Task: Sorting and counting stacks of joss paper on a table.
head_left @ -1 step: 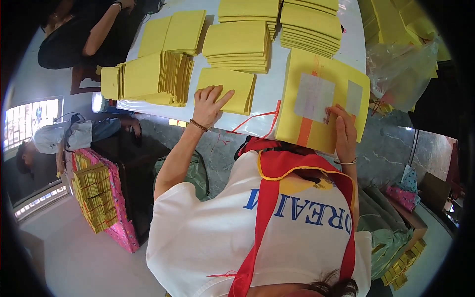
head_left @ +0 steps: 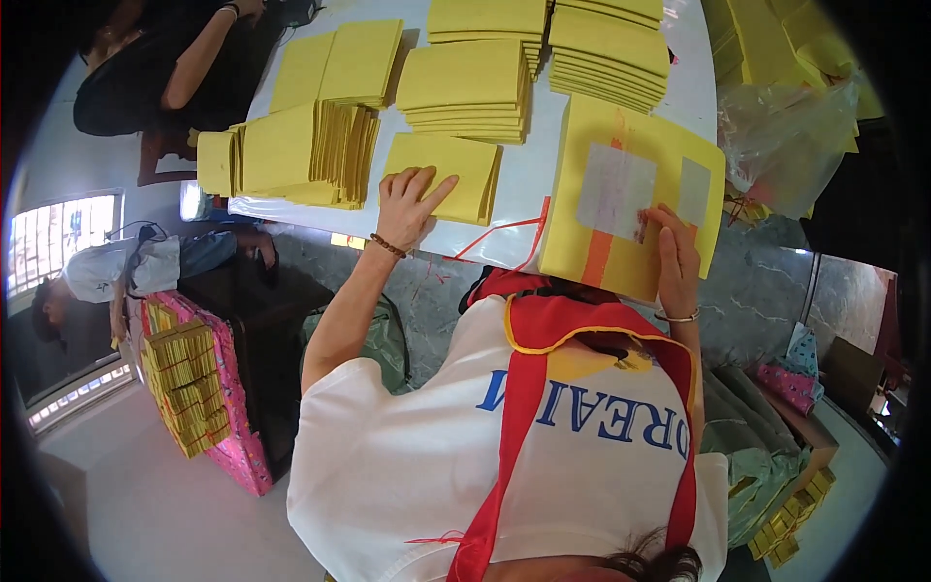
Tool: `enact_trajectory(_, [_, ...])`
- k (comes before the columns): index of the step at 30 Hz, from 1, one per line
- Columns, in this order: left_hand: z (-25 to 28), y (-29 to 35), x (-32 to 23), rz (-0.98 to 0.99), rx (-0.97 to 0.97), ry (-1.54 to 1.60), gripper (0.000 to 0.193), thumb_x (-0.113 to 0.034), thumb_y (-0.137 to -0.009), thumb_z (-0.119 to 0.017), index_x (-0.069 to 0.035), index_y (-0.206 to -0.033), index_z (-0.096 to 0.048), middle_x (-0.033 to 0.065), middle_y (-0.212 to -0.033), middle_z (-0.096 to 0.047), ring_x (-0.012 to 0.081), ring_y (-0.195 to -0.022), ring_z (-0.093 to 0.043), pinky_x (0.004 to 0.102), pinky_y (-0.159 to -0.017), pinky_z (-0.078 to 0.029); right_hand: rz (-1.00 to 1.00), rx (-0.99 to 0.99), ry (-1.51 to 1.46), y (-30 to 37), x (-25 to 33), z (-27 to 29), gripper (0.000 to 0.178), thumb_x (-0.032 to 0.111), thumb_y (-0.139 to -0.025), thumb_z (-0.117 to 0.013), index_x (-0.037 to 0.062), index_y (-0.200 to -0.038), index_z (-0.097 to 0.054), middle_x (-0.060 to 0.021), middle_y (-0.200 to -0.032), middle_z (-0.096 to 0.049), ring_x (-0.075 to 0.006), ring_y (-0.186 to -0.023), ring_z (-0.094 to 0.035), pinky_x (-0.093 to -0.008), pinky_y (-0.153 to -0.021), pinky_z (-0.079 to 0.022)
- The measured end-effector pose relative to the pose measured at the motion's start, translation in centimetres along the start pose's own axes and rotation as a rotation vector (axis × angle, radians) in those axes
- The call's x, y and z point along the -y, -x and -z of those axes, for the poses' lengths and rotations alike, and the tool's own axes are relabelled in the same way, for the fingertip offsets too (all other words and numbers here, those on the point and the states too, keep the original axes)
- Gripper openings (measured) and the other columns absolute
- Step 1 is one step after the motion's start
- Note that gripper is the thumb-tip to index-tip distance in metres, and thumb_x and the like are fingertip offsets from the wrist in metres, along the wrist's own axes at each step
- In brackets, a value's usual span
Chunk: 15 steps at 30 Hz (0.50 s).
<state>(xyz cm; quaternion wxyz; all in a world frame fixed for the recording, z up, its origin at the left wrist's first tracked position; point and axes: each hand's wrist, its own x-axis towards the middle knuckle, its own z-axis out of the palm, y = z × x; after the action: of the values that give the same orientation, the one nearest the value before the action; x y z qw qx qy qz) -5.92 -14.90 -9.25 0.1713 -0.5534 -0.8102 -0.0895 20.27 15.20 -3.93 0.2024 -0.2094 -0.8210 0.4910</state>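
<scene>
Resting spread on folded paper (head_left: 448, 155) is left hand (head_left: 407, 204) — yellow sheet (head_left: 621, 199) reaches leftward from right hand (head_left: 677, 250), curled, pinch unclear.

White tabletop (head_left: 527, 182), stacks of folded yellow sheets (head_left: 462, 76), larger taped yellow piece (head_left: 626, 244) at right

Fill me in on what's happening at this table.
A person wearing red straps over a white shirt has the left hand on a small yellow stack on the white table. The right hand touches a larger yellow piece with orange strips. More yellow stacks stand farther back.
</scene>
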Motion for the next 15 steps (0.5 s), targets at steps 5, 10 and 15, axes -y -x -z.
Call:
enact_trajectory(5, [1.6,-0.5,-0.8,0.001,-0.074,-0.015,0.054,-0.009,-0.071,-0.053,-0.022,-0.123,-0.058,0.0041,-0.117,-0.053,0.023,-0.106,-0.048,0.0398,-0.086,-0.034,0.025,-0.013,0.04,-0.2,-0.1,-0.1,0.028,0.02,-0.097,-0.042,0.0022,-0.111,-0.06,-0.0095,-0.113,-0.061,-0.0239,-0.118,-0.048,-0.0326,-0.099,-0.035])
enact_trajectory(10, [0.3,0.0,-1.5,0.018,-0.006,-0.021,0.055,-0.008,-0.071,-0.054,-0.024,-0.124,-0.057,0.0041,-0.117,-0.053,0.0232,-0.106,-0.048,0.0405,-0.087,-0.034,0.045,-0.034,0.036,-0.1,-0.4,-0.4,0.027,0.018,-0.096,-0.043,0.0017,-0.111,-0.059,-0.0093,-0.112,-0.062,-0.0241,-0.118,-0.048,-0.0331,-0.099,-0.035])
enact_trajectory(15, [-0.8,0.0,-0.8,0.009,0.112,-0.008,0.064,-0.008,-0.066,-0.059,-0.026,-0.127,-0.053,0.004,-0.117,-0.052,0.0232,-0.108,-0.047,0.0418,-0.087,-0.033,0.071,-0.011,0.094,-0.2,-0.4,-0.3,0.024,0.01,-0.091,-0.048,0.0019,-0.111,-0.06,-0.0116,-0.113,-0.06,-0.0288,-0.117,-0.049,-0.0355,-0.098,-0.037])
